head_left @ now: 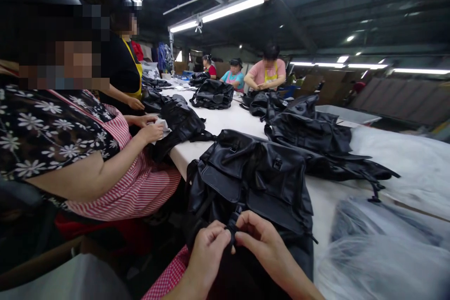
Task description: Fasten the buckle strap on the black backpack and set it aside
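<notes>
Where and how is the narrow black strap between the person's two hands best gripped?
Probably pinch the strap by its edges, from left and right: it is narrow and runs up toward the bag. The left hand and right hand meet it from those sides; part of it is hidden.

The backpack [272,208] before you looks leather-like, smooth and softly glossy; its buckle [233,225] seems plastic. Your desk [244,123] looks smooth and matt, the plastic film [386,265] crinkled and shiny.

Both hands [209,248] pinch a strap [233,221] — black bag [260,168] just beyond.
</notes>
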A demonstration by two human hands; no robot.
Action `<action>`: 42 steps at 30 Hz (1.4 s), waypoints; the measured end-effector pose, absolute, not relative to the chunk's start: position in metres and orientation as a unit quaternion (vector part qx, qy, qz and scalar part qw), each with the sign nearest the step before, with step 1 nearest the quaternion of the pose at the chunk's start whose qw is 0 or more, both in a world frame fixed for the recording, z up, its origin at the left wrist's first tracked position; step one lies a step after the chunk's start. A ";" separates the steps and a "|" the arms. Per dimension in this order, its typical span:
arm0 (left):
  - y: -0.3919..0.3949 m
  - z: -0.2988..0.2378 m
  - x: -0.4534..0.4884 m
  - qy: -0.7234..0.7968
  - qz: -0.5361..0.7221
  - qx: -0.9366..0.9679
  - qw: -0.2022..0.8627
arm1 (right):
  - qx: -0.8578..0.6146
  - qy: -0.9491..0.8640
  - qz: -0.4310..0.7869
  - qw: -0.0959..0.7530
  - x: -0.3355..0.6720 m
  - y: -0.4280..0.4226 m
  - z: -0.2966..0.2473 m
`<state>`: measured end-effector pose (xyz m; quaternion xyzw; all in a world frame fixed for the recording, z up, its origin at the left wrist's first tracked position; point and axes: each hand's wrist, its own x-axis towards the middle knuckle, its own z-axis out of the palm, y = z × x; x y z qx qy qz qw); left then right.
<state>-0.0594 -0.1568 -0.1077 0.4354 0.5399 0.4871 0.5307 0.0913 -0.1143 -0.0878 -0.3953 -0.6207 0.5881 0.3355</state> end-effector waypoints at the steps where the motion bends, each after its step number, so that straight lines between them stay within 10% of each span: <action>1: -0.155 -0.106 -0.060 0.540 0.478 0.448 0.528 | -0.394 -0.618 0.596 0.329 0.091 -0.115 -0.087; 19: -0.148 -0.119 -0.055 0.505 0.504 0.456 0.532 | -0.404 -0.727 0.376 0.409 0.089 -0.134 -0.122; 27: -0.151 -0.110 -0.082 0.376 0.471 0.437 0.667 | -0.451 -0.621 0.441 0.465 0.092 -0.132 -0.118; 42: -0.146 -0.129 -0.068 0.395 0.527 0.503 0.559 | -0.439 -0.582 0.427 0.535 0.079 -0.130 -0.135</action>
